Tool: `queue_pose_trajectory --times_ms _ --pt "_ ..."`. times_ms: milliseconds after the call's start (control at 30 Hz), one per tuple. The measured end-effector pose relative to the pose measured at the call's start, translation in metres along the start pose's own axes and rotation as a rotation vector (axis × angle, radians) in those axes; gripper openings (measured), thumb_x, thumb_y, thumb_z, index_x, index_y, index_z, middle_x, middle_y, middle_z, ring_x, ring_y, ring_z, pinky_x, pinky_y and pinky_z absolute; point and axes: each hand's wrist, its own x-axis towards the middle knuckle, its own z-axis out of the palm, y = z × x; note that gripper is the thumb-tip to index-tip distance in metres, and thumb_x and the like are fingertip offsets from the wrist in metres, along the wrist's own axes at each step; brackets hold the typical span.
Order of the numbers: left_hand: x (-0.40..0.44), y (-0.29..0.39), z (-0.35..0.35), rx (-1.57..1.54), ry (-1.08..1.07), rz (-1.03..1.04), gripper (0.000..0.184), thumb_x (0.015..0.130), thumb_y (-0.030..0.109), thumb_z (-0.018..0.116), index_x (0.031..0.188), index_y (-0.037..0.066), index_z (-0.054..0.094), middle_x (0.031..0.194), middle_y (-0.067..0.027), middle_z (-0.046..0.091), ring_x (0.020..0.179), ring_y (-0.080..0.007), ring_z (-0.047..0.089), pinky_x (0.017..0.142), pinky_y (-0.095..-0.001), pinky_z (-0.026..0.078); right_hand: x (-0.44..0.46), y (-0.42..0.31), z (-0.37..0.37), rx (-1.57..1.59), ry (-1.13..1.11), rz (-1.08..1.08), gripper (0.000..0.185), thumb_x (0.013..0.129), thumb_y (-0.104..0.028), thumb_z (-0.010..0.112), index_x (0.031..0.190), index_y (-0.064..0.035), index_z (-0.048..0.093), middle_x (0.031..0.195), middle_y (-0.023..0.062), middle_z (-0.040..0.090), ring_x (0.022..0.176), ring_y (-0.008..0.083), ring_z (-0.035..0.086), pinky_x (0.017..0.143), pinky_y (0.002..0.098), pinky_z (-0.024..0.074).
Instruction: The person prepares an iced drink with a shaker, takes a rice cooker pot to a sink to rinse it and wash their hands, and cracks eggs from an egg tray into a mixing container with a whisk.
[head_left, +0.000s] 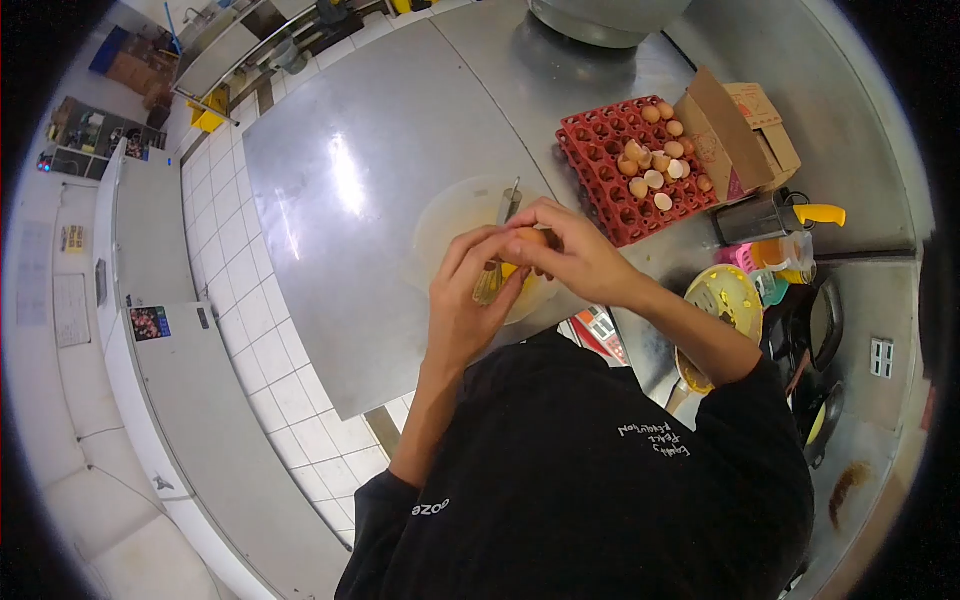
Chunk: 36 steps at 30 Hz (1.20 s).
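Mid-frame, my left hand (462, 300) and right hand (577, 255) pinch an egg (533, 237) above the bowl (434, 226), presumably catching drips.

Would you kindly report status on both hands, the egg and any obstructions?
Left hand, right hand: fingers around egg, above bowl. Egg partly hidden; crack unclear. Possible obstruction: whisk in bowl, apparently close to hands.
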Motion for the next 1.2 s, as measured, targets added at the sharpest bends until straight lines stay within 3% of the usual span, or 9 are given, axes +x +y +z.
queue_pose_trajectory --times_ms 67,333,567,733,867,933,1000,1100,1200 --pt "-0.003 -0.004 -0.005 -0.096 0.007 -0.085 0.047 0.087 0.002 0.089 0.131 0.001 0.073 0.129 -0.0157 0.071 0.105 -0.0279 0.079 0.089 -0.0367 0.065 0.011 0.003 0.0 0.248 -0.091 0.228 0.035 0.109 -0.02 0.067 0.139 -0.0027 0.061 0.116 0.0134 0.066 0.107 0.0183 0.065 0.092 0.034 0.0541" --pt "-0.013 -0.008 -0.01 -0.131 0.049 -0.247 0.042 0.086 0.0 0.086 0.127 -0.002 0.075 0.121 -0.0161 0.075 0.096 -0.0266 0.082 0.088 -0.0356 0.068 0.023 0.019 0.001 -0.177 -0.324 -0.198 0.04 0.105 -0.018 0.06 0.139 0.0025 0.06 0.126 0.0234 0.071 0.118 0.0367 0.07 0.105 0.0452 0.0529" --pt "-0.011 -0.006 -0.004 -0.092 0.047 -0.251 0.04 0.086 0.0 0.084 0.125 -0.003 0.076 0.121 -0.016 0.076 0.097 -0.0256 0.082 0.088 -0.036 0.068 0.025 0.018 0.001 -0.144 -0.369 -0.035 0.041 0.103 -0.018 0.058 0.138 0.0036 0.059 0.129 0.025 0.066 0.122 0.0409 0.066 0.108 0.0472 0.05" --pt "-0.007 -0.004 -0.005 -0.091 0.031 -0.256 0.04 0.086 -0.003 0.083 0.125 -0.003 0.075 0.12 -0.0148 0.075 0.098 -0.0247 0.082 0.09 -0.0356 0.069 0.027 0.027 0.0 -0.228 -0.375 -0.188 0.043 0.104 -0.014 0.055 0.143 0.0052 0.057 0.13 0.0247 0.063 0.128 0.0423 0.062 0.111 0.0478 0.0473" --pt "-0.004 -0.006 -0.009 -0.017 0.013 -0.233 0.041 0.084 -0.004 0.083 0.125 -0.001 0.074 0.121 -0.0148 0.075 0.1 -0.0257 0.082 0.091 -0.036 0.068 0.023 0.019 -0.003 -0.364 -0.327 -0.219 0.047 0.104 -0.013 0.056 0.148 0.006 0.054 0.133 0.0251 0.061 0.132 0.0425 0.059 0.115 0.0487 0.046" --pt "-0.002 -0.005 -0.015 -0.012 -0.007 -0.212 0.043 0.083 -0.005 0.082 0.125 0.0 0.074 0.122 -0.0151 0.075 0.103 -0.0274 0.081 0.091 -0.0365 0.068 0.021 0.017 -0.002 -0.646 -0.219 -0.377 0.051 0.104 -0.014 0.058 0.151 0.0058 0.054 0.136 0.0244 0.061 0.133 0.0406 0.059 0.116 0.049 0.0461" --pt "0.001 0.005 -0.024 0.361 -0.052 -0.033 0.049 0.08 -0.006 0.081 0.127 0.004 0.074 0.125 -0.0158 0.074 0.113 -0.0335 0.077 0.095 -0.0399 0.065 0.029 0.04 0.008 -0.962 -0.04 -0.651 0.049 0.102 -0.017 0.059 0.146 0.0036 0.059 0.137 0.022 0.062 0.13 0.0381 0.061 0.115 0.0477 0.0477" --pt "0.003 0.01 -0.025 0.514 -0.085 0.051 0.049 0.081 -0.004 0.079 0.128 0.009 0.075 0.126 -0.0146 0.074 0.116 -0.0382 0.072 0.098 -0.0449 0.059 0.03 0.057 0.022 -1.021 0.226 -0.824 0.045 0.093 -0.018 0.066 0.135 0.0006 0.066 0.127 0.0125 0.068 0.122 0.031 0.064 0.108 0.0406 0.0524" --pt "0.004 0.0 -0.019 0.57 -0.083 0.052 0.046 0.087 -0.002 0.079 0.131 0.006 0.073 0.127 -0.0149 0.073 0.111 -0.0373 0.074 0.095 -0.0457 0.06 0.026 0.048 0.032 -0.999 0.205 -0.661 0.027 0.1 -0.019 0.061 0.116 -0.0004 0.072 0.119 0.0155 0.066 0.117 0.0341 0.064 0.102 0.0453 0.0538"
